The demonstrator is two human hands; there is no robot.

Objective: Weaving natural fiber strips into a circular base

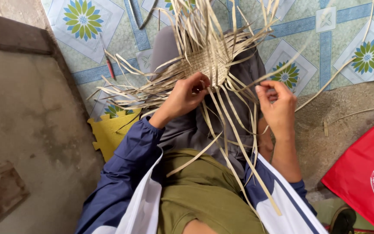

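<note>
Patterned floor tiles (83,19) frame a half-woven mat (204,63) on the lap; left hand (185,97) pinches its near edge, right hand (278,102) grips one long strip (243,151) trailing bodyward.

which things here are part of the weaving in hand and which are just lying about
In hand:
- woven mat piece
- loose pale strips
- left hand at the weave's edge
- right hand pinching a strip

Lying about:
- red bag
- yellow foam mat
- red-handled tool on the tiled floor
</note>
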